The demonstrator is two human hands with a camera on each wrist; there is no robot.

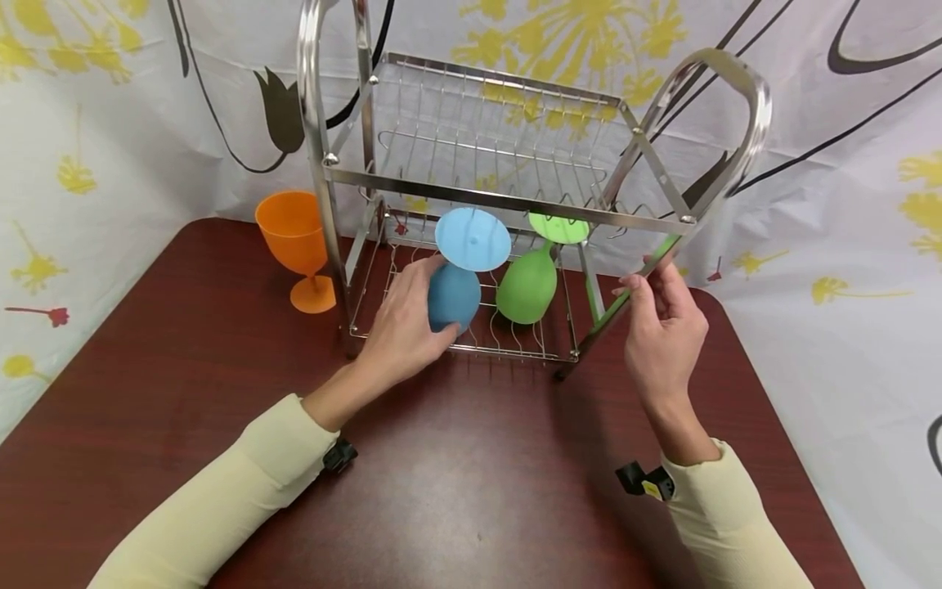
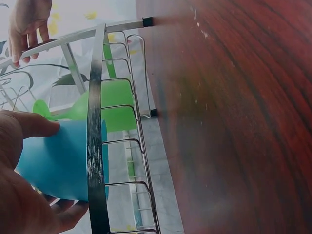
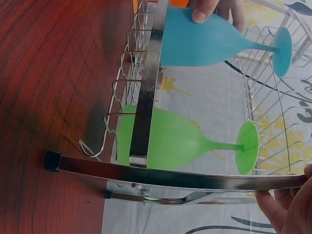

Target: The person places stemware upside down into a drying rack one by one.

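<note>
My left hand (image 1: 405, 323) grips the bowl of a blue goblet (image 1: 454, 298), which is upside down on the lower shelf of a metal dish rack (image 1: 508, 196). The goblet's round foot faces up, under the upper shelf. Beside it on the right, a green goblet (image 1: 527, 286) also stands upside down on the lower wires. My right hand (image 1: 666, 327) pinches the rack's right front post between thumb and fingers. In the right wrist view, the blue goblet (image 3: 202, 41) shows its stem and foot, with left-hand fingers (image 3: 199, 15) on its bowl.
An orange goblet (image 1: 294, 237) stands upright on the dark red table (image 1: 471, 491), just left of the rack. The rack's upper shelf (image 1: 500, 123) hangs over the goblets, and its curved handles rise at both sides. A patterned white sheet (image 1: 846, 245) stands behind the table.
</note>
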